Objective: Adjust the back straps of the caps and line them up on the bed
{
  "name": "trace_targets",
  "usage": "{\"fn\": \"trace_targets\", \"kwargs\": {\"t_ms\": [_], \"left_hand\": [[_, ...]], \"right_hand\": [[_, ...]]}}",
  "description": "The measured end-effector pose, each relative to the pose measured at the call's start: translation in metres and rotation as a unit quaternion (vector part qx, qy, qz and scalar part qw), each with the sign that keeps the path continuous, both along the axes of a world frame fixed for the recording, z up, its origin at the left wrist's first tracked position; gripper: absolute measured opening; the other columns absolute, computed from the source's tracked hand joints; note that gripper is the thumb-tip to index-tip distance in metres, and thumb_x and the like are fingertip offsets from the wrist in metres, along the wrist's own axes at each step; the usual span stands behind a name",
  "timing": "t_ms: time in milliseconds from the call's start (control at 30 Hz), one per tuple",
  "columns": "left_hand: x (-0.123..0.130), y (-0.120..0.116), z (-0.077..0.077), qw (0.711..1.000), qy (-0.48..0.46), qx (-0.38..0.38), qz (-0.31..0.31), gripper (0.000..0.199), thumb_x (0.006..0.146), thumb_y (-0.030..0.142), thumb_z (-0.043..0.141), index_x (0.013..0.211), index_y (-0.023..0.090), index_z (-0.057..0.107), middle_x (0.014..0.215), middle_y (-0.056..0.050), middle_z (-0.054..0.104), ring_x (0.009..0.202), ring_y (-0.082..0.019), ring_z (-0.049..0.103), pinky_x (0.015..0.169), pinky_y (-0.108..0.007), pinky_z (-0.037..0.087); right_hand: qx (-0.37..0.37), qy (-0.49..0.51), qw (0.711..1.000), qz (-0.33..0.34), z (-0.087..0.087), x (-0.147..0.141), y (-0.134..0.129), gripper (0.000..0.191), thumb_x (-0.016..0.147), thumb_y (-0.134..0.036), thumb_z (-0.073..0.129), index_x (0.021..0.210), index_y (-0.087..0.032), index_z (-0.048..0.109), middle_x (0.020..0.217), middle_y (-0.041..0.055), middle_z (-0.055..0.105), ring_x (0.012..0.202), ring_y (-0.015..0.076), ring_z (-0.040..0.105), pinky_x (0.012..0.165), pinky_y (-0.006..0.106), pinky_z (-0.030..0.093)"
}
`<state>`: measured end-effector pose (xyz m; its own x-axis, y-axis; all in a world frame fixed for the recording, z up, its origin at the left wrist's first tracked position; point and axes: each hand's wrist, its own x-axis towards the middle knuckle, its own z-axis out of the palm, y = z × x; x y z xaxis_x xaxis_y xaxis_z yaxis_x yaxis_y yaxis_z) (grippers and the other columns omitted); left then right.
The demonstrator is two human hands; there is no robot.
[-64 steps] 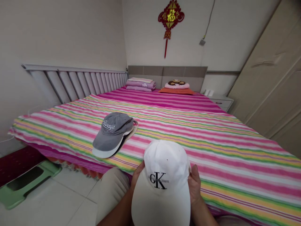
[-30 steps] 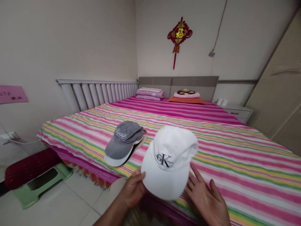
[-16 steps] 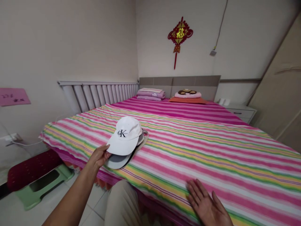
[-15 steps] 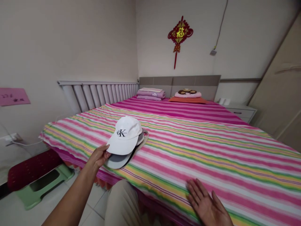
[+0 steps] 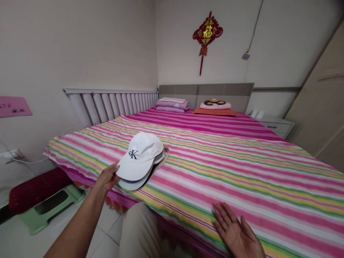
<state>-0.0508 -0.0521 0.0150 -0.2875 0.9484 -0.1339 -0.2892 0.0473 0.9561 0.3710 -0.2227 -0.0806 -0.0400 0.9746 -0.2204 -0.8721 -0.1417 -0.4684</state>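
Dim, soft light; shadow gathers below the bed's (image 5: 228,161) near edge, gold glints on the wall ornament (image 5: 208,33), and wide-angle distortion slants the beige panel (image 5: 319,96).

The white baseball cap (image 5: 142,152) bore a black "CK"; the red Chinese-knot wall hanging (image 5: 207,33) showed a gold "福"; handwriting on the pink paper (image 5: 10,107) was illegible.

The white cap (image 5: 142,154) and striped bedspread (image 5: 215,168) look like matt cloth, the green stool (image 5: 73,195) like smooth plastic.
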Motion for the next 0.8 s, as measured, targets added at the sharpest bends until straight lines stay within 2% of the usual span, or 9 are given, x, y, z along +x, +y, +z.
{"fn": "trace_targets", "kwargs": {"t_ms": [100, 200, 233, 300, 367, 433, 633, 733, 800], "left_hand": [[-0.001, -0.004, -0.001, 0.996, 0.072, -0.011, 0.048, 0.033, 0.066, 0.011, 0.058, 0.099, 0.008, 0.058, 0.067, -0.004, 0.061, 0.049, -0.010, 0.052, 0.041, -0.019, 0.042], [0.005, -0.011, -0.004, 0.979, 0.176, 0.006, 0.105, 0.054, 0.061, 0.029, 0.067, 0.112, 0.014, 0.053, 0.100, -0.009, 0.060, 0.086, -0.020, 0.057, 0.069, -0.029, 0.049], [0.008, -0.013, -0.006, 0.961, 0.250, 0.025, 0.114, 0.063, 0.059, 0.035, 0.068, 0.116, 0.015, 0.050, 0.113, -0.011, 0.055, 0.102, -0.025, 0.051, 0.082, -0.034, 0.045], [0.018, -0.016, -0.012, 0.893, 0.433, 0.069, 0.097, 0.079, 0.056, 0.045, 0.067, 0.124, 0.013, 0.043, 0.131, -0.014, 0.040, 0.123, -0.031, 0.031, 0.100, -0.041, 0.028], [0.028, -0.016, -0.020, 0.811, 0.575, 0.094, 0.048, 0.088, 0.058, 0.052, 0.062, 0.129, 0.008, 0.035, 0.135, -0.019, 0.033, 0.128, -0.033, 0.021, 0.104, -0.044, 0.019], [0.035, -0.012, -0.028, 0.774, 0.626, 0.097, 0.014, 0.089, 0.062, 0.055, 0.056, 0.130, 0.004, 0.029, 0.134, -0.022, 0.033, 0.127, -0.032, 0.023, 0.103, -0.043, 0.020], [0.036, -0.002, -0.038, 0.756, 0.646, 0.102, 0.027, 0.086, 0.064, 0.056, 0.051, 0.130, 0.006, 0.027, 0.133, -0.020, 0.035, 0.124, -0.032, 0.031, 0.101, -0.041, 0.026], [0.033, -0.005, -0.038, 0.753, 0.648, 0.109, 0.029, 0.084, 0.065, 0.055, 0.051, 0.130, 0.008, 0.027, 0.133, -0.020, 0.035, 0.125, -0.032, 0.029, 0.101, -0.043, 0.025], [0.035, -0.014, -0.036, 0.750, 0.647, 0.122, 0.059, 0.079, 0.066, 0.052, 0.052, 0.129, 0.009, 0.030, 0.134, -0.020, 0.033, 0.127, -0.034, 0.023, 0.102, -0.046, 0.021]], "right_hand": [[0.003, -0.005, 1.000, 0.000, -0.001, 0.000, -0.001, 0.043, 0.076, -0.052, 0.048, 0.109, -0.028, 0.059, 0.128, 0.0057, 0.050, 0.122, 0.0234, 0.038, 0.101, 0.045, 0.025], [0.009, -0.023, 1.000, 0.000, -0.003, 0.000, -0.001, 0.043, 0.075, -0.052, 0.048, 0.109, -0.029, 0.059, 0.129, 0.0056, 0.049, 0.122, 0.0235, 0.038, 0.101, 0.046, 0.025], [0.012, -0.029, 1.000, -0.001, -0.003, 0.000, -0.001, 0.042, 0.075, -0.052, 0.049, 0.109, -0.029, 0.059, 0.129, 0.0057, 0.049, 0.122, 0.0236, 0.038, 0.101, 0.047, 0.026], [0.014, -0.032, 0.999, -0.001, -0.003, 0.000, -0.001, 0.042, 0.074, -0.052, 0.050, 0.109, -0.029, 0.059, 0.129, 0.0061, 0.048, 0.122, 0.0243, 0.038, 0.101, 0.048, 0.026], [0.012, -0.028, 1.000, -0.003, -0.003, 0.000, -0.001, 0.042, 0.074, -0.051, 0.050, 0.109, -0.029, 0.059, 0.129, 0.0067, 0.049, 0.122, 0.0251, 0.038, 0.100, 0.049, 0.026], [0.007, -0.022, 1.000, -0.005, -0.003, 0.000, -0.001, 0.042, 0.075, -0.051, 0.050, 0.109, -0.028, 0.059, 0.129, 0.0070, 0.049, 0.122, 0.0253, 0.038, 0.100, 0.049, 0.026], [0.010, -0.026, 1.000, -0.009, -0.002, -0.002, -0.001, 0.041, 0.073, -0.050, 0.053, 0.108, -0.028, 0.060, 0.127, 0.0076, 0.051, 0.121, 0.0257, 0.039, 0.099, 0.049, 0.027], [0.017, -0.042, 0.999, -0.008, -0.001, -0.003, -0.002, 0.042, 0.072, -0.051, 0.054, 0.107, -0.028, 0.060, 0.126, 0.0078, 0.052, 0.120, 0.0259, 0.040, 0.099, 0.050, 0.028], [0.020, -0.048, 0.999, -0.003, -0.002, -0.003, -0.003, 0.041, 0.071, -0.050, 0.056, 0.106, -0.028, 0.060, 0.123, 0.0080, 0.054, 0.119, 0.0258, 0.042, 0.098, 0.049, 0.029]]}}
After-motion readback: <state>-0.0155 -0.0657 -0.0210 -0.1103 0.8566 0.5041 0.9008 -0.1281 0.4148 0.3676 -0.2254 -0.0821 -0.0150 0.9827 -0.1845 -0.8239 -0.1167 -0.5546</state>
